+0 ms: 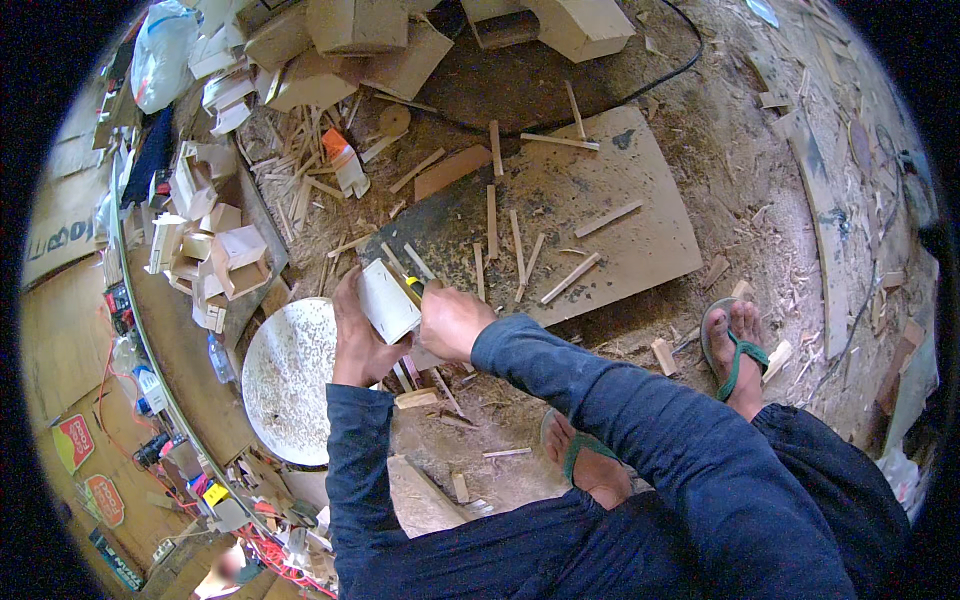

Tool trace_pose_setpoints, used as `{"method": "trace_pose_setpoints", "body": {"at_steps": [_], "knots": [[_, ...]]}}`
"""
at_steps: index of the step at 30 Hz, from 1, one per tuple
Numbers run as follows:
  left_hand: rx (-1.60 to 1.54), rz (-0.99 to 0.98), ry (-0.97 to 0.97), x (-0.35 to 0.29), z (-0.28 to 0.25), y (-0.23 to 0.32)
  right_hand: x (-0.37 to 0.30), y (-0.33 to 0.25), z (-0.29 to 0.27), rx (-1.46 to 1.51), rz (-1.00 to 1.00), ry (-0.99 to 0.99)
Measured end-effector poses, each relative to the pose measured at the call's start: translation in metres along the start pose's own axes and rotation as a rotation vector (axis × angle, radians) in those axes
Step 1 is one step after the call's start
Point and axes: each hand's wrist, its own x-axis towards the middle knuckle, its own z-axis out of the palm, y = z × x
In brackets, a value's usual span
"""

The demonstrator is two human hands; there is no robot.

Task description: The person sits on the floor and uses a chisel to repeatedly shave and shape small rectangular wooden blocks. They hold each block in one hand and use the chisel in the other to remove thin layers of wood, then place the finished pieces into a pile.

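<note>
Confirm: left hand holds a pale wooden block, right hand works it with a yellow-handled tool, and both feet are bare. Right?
Not quite. The head view shows green flip-flops on both feet, not bare feet. The rest stands: the left hand holds the pale wooden block, and the right hand works it with the yellow-handled tool.

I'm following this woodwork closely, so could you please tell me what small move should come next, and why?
Probably a short push of the yellow-handled tool along the pale wood block: the right hand grips it at the block's upper edge, while the left hand steadies the block from below.
</note>
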Motion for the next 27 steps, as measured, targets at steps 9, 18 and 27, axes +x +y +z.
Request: {"method": "trace_pose_setpoints", "body": {"at_steps": [9, 18, 27], "knots": [[-0.03, -0.069, -0.097, 0.004, 0.001, 0.004, 0.013, -0.007, -0.003, -0.013, -0.023, 0.002], [0.221, -0.063, -0.087, 0.012, -0.011, 0.028, -0.015, -0.002, -0.013, -0.082, -0.081, -0.18], [0.184, -0.051, -0.094, 0.011, -0.011, 0.03, -0.049, 0.019, 0.002, 0.028, 0.084, -0.122]]}}
